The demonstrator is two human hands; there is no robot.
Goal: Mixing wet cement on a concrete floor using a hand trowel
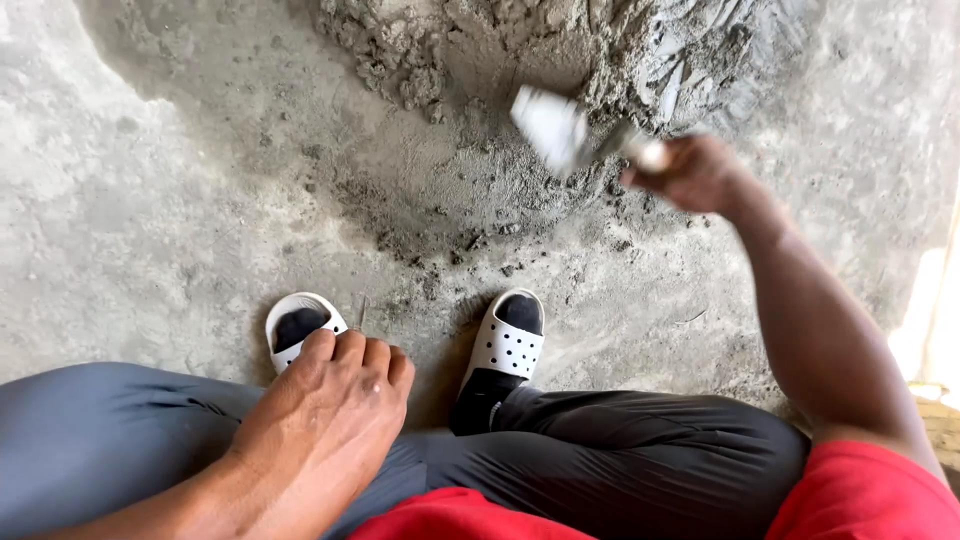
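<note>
My right hand [698, 172] grips the handle of a trowel [556, 128]. Its pale blade is blurred and hangs just above the near edge of a heap of grey mortar [560, 50] on the concrete floor [150, 200]. My left hand [330, 410] rests flat on my left knee, fingers together, holding nothing. I am squatting, and my feet in white perforated slippers, the left slipper [300, 325] and the right slipper [508, 345], stand close in front of the heap.
Loose crumbs of mortar [470, 245] are scattered on the floor between the heap and my feet. A bright strip and a bit of woven material [940, 420] show at the right edge.
</note>
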